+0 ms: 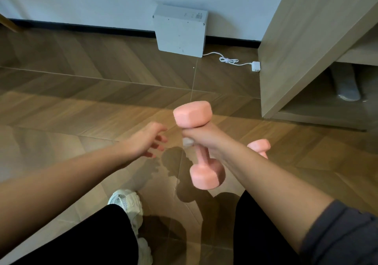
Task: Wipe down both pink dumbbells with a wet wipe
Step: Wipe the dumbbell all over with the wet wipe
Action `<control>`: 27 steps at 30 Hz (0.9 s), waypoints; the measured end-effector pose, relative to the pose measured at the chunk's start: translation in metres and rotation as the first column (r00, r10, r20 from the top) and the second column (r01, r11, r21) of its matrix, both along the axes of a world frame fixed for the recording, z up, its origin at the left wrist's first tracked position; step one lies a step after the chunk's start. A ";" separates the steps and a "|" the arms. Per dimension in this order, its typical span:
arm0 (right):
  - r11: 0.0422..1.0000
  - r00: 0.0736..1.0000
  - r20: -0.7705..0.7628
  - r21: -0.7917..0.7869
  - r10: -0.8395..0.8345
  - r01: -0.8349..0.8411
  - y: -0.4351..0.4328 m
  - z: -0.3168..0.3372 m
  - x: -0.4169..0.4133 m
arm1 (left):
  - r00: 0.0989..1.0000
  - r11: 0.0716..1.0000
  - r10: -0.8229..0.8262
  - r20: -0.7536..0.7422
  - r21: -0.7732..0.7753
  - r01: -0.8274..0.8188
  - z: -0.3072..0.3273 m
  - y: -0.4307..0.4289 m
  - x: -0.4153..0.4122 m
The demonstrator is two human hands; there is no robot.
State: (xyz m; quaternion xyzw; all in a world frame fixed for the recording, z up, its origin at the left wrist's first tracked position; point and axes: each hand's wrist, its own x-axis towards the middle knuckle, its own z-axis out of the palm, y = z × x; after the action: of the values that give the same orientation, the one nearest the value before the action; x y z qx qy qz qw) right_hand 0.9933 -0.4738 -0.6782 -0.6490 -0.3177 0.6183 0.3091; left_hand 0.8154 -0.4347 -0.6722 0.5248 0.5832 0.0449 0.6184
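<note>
My right hand [206,137] grips the handle of a pink dumbbell [193,114], held off the floor and tilted, one head up and the other head down toward me. A bit of white wet wipe [187,142] shows under the fingers of that hand, against the handle. My left hand [148,139] hovers just left of the dumbbell, fingers spread, holding nothing. The second pink dumbbell [259,146] lies on the floor behind my right forearm, mostly hidden by it.
A wooden cabinet [306,49] stands at the right with an open lower shelf. A white box [181,31] leans against the wall, its cable and plug [255,66] on the floor. My white shoe [128,203] and dark trouser legs are below.
</note>
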 end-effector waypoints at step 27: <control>0.683 0.398 -0.682 -0.205 -0.613 0.701 0.018 0.028 0.022 | 0.798 0.948 0.305 0.520 -0.247 -0.201 0.005 -0.033 0.033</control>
State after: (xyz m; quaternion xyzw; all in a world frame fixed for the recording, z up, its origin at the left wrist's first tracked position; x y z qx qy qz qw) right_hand 1.0149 -0.4556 -0.6499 -0.4127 0.0732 0.6235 0.6600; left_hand 0.8485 -0.4672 -0.6677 0.3484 0.4468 0.2240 0.7930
